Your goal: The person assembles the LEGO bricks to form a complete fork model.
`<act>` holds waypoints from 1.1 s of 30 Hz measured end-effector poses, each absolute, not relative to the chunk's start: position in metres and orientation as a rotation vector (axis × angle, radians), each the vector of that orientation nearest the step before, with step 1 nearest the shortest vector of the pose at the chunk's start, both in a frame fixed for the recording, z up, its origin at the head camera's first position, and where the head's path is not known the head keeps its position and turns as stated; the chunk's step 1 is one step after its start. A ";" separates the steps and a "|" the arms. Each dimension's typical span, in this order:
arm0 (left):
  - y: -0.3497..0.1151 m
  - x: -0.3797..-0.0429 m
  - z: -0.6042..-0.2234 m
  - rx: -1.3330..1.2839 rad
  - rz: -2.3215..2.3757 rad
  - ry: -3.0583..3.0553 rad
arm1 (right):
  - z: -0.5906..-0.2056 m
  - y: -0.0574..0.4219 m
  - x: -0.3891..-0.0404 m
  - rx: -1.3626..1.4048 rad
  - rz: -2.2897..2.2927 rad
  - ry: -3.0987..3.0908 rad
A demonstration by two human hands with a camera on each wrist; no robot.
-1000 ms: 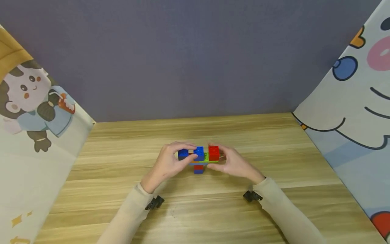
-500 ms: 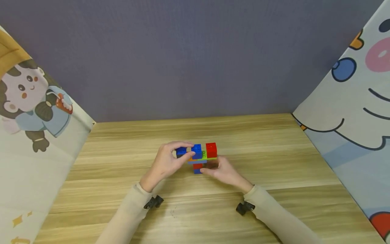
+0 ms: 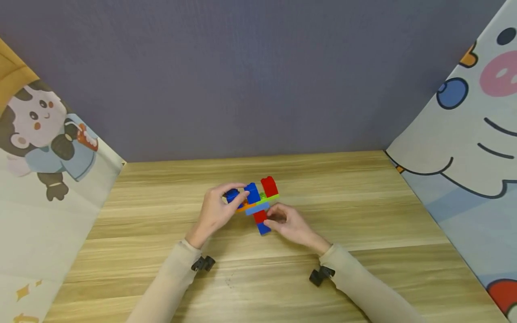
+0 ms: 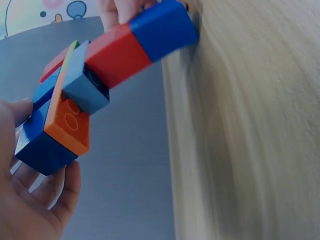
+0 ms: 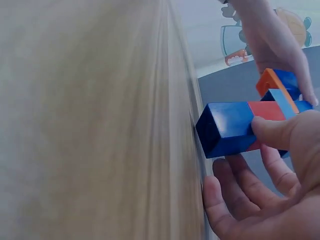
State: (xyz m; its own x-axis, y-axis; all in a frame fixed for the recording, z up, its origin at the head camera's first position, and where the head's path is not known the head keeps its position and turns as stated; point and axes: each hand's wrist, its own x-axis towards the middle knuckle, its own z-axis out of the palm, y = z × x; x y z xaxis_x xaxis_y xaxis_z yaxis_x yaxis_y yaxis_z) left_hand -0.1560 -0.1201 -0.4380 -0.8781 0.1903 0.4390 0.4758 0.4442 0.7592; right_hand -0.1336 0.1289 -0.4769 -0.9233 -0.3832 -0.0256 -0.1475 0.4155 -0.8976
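Note:
A model of toy building bricks is held tilted over the table. Its top has two blue bricks (image 3: 252,193) and a red brick (image 3: 269,185), set on an orange plate (image 4: 70,122) and a lime green plate (image 3: 271,198). Under these sits a light blue brick (image 3: 257,208), then a stem of a red brick (image 3: 260,216) and a blue brick (image 3: 264,228). My left hand (image 3: 212,215) grips the upper blue bricks between thumb and fingers. With thumb and fingertips, my right hand (image 3: 292,226) pinches the stem near the red-blue seam. My fingers partly cover the left blue brick.
The wooden table (image 3: 161,188) spreads around both hands. A grey panel (image 3: 258,80) rises behind it, and printed cartoon panels stand at the left (image 3: 60,202) and right (image 3: 456,134). Black wrist mounts (image 3: 203,264) sit by the cuffs.
My right hand has moved from the red top brick down to the stem. The brick model has tilted, its top shifting left and its right end rising. My left hand keeps its grip.

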 end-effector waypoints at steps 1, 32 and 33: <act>-0.121 -0.157 -0.439 -0.563 -1.415 -2.416 | -0.477 0.129 -0.132 -0.470 -1.511 2.445; -0.095 -0.164 -0.472 -0.602 -1.292 -2.837 | -0.473 0.147 -0.100 -0.393 -1.366 2.266; -0.095 -0.164 -0.472 -0.602 -1.286 -2.846 | -0.473 0.147 -0.100 -0.395 -1.360 2.279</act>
State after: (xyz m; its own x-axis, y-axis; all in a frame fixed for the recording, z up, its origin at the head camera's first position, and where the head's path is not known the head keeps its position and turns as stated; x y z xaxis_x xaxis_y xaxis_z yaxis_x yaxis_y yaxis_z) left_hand -0.1637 -0.0945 -0.4722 -0.9277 0.3541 0.1183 0.3228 0.6016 0.7307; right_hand -0.1001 0.1472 -0.4731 -0.8555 -0.4614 -0.2349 -0.0125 0.4719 -0.8816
